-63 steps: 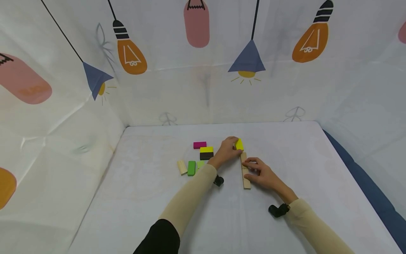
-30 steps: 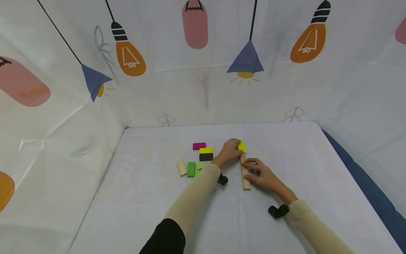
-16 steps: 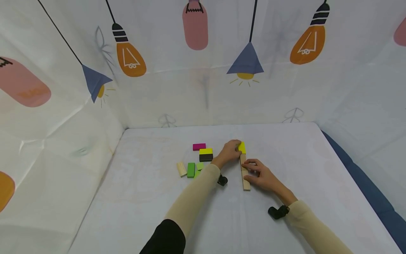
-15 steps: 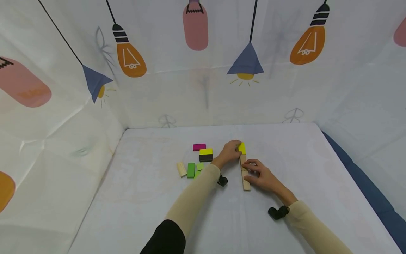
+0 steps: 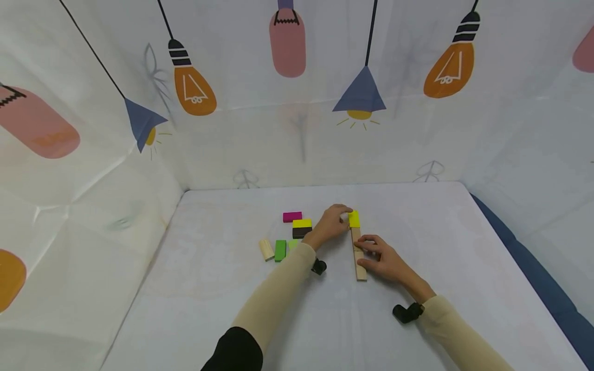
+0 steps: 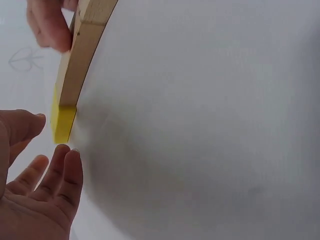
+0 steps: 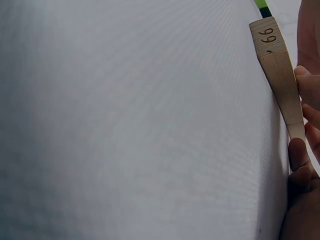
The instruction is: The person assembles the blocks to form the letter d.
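A yellow block [image 5: 355,220] lies at the far end of a straight row, its end meeting a plain wooden block [image 6: 80,65]. A second plain wooden block [image 5: 361,273] continues the row towards me. Beside the yellow block is my left hand [image 5: 328,226]; in the left wrist view its thumb and fingers are spread, with a gap between them and the block. My right hand [image 5: 386,260] comes from the right, its relaxed fingertips touching the wooden blocks near their joint. The right wrist view shows marks like "99" on the row's near end, partly cropped hand at the edge.
Left of the row on the white table [image 5: 195,309] lie a magenta block [image 5: 292,217], a yellow block [image 5: 302,223] against a black one [image 5: 302,233], a green block [image 5: 280,250], a light green piece [image 5: 293,243] partly behind the left sleeve, and a plain wooden block [image 5: 266,249].
My left hand shifted the yellow block slightly right into line with the row, then loosened and drew back a little to the left. The right hand has stayed on the wooden blocks.
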{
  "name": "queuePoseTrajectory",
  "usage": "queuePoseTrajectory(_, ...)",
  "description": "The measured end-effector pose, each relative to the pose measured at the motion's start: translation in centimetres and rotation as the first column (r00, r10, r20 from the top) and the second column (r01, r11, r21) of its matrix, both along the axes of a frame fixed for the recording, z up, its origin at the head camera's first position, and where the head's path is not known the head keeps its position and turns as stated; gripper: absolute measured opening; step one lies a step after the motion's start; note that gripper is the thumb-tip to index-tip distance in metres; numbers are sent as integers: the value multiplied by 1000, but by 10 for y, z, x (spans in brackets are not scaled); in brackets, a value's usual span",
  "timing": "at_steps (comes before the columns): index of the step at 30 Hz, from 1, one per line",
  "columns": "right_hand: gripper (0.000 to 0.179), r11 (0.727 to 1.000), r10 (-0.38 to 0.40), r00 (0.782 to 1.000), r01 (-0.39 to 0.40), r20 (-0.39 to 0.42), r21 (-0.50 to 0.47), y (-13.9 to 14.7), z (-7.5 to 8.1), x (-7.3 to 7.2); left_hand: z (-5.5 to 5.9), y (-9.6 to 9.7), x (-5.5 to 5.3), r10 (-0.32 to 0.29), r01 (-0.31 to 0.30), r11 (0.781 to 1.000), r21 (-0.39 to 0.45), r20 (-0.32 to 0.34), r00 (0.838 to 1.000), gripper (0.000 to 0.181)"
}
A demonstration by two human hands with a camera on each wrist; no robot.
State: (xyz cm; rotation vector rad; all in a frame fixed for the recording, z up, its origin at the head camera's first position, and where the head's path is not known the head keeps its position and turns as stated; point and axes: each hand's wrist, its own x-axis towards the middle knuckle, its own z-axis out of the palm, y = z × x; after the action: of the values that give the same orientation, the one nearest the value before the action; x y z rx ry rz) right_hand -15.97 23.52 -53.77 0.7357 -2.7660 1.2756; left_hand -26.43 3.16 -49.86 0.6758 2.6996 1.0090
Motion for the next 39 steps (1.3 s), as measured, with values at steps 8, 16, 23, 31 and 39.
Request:
queuePoseTrajectory(8, 46, 1000, -14, 999, 14, 31, 16, -1, 3, 1, 14, -35, -5, 62, -62, 997, 38, 2, 998, 42)
queuePoseTrajectory(16, 46, 999, -27, 999, 27, 32, 19, -1, 2, 2, 17, -75, -10, 73, -69, 995, 78, -41, 997, 42)
queuePoseTrajectory(23, 47, 999, -21, 999, 19, 44, 29, -1, 0, 0, 19, -109, -10, 151, -150, 987, 53, -22, 988, 45)
queuePoseTrajectory(31, 47, 1000, -15, 1000, 14, 18, 3, -1, 2, 1, 17, -125, -11, 239, -239, 971, 9, 14, 971, 47)
queuePoseTrajectory(39, 47, 1000, -28, 999, 28, 35, 11, -2, 1, 1, 9, -126, -13, 269, -269, 963, -28, -8, 963, 47)
